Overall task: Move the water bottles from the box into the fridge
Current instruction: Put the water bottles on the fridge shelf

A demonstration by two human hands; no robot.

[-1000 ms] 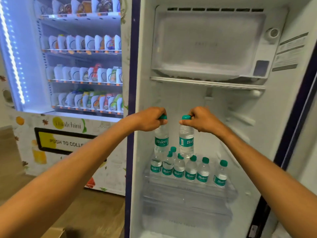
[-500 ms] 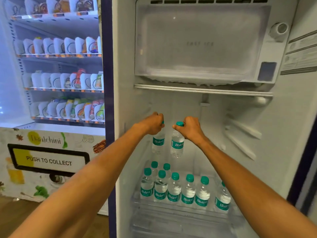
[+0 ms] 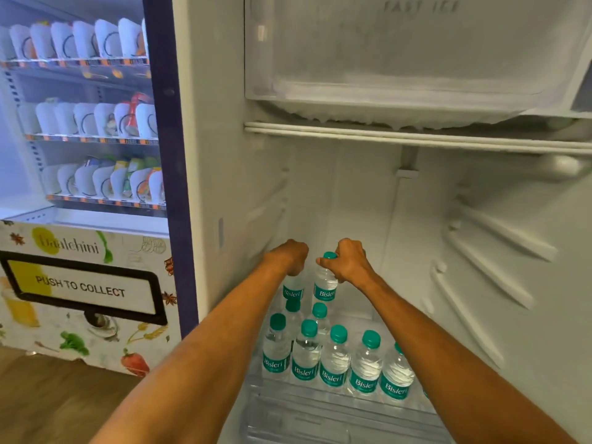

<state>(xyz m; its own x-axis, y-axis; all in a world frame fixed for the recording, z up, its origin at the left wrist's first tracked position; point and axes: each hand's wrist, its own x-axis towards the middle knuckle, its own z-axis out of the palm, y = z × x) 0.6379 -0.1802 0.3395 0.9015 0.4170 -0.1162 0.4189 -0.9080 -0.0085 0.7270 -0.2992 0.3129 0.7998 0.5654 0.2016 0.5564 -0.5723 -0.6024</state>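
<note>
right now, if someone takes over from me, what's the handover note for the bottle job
Left hand: grips the left bottle by its top, inside the fridge.
Right hand: grips the right bottle by its neck, cap showing.
Both are upright at the back; their bases are hidden.
Done: at least seven standing bottles on the shelf.
Left: seat and release these two; the box is out of view.

The left hand (image 3: pixel 288 256) covers the cap and neck of the left bottle (image 3: pixel 293 292), and the right hand (image 3: pixel 347 263) hides the neck of the right bottle (image 3: pixel 325 288). Both bases are hidden behind the standing bottles (image 3: pixel 334 363). The right forearm (image 3: pixel 448 363) hides most of the row's last bottle. The top edge cuts off the freezer compartment (image 3: pixel 400 59). The vending machine (image 3: pixel 80 283) packets are blurred.
</note>
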